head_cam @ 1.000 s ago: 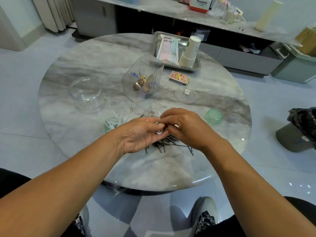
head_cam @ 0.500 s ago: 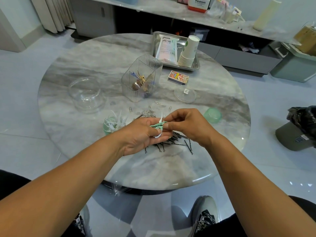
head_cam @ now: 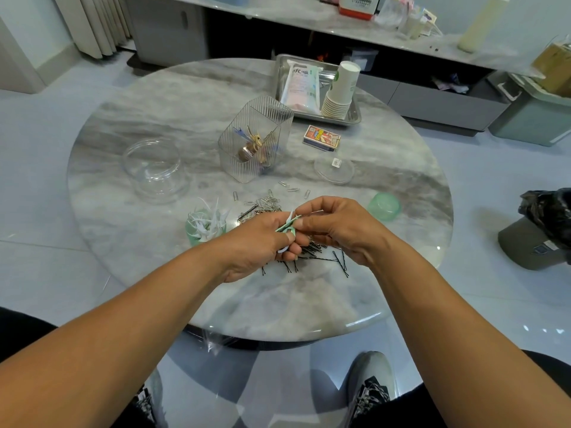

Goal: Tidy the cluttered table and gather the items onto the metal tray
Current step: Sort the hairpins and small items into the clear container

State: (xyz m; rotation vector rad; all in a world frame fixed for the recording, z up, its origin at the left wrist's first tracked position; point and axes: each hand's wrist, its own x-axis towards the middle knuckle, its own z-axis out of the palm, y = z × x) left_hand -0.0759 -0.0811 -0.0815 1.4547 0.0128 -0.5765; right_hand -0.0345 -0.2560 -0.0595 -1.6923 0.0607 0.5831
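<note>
My left hand (head_cam: pixel 262 242) and my right hand (head_cam: pixel 336 227) meet above a heap of black hairpins (head_cam: pixel 324 257) and together pinch a small bunch of green and white floss picks (head_cam: pixel 287 227). Left of them a small green cup (head_cam: pixel 204 227) holds more white picks. Silver paper clips (head_cam: pixel 268 202) lie scattered just beyond my hands. The metal tray (head_cam: pixel 355 117) stands at the table's far side with a white pouch (head_cam: pixel 301 84) and a stack of paper cups (head_cam: pixel 340 91) in it.
On the round marble table (head_cam: pixel 154 103) stand a ribbed clear holder (head_cam: pixel 256 140) with small items, a clear round bowl (head_cam: pixel 154 168), a clear lid (head_cam: pixel 335 171), a green lid (head_cam: pixel 384 205) and a small card box (head_cam: pixel 321 139). A shelf and bins lie beyond.
My hands have risen slightly off the hairpin heap, and the green and white picks now show between my fingers. Nothing else on the table has moved.
</note>
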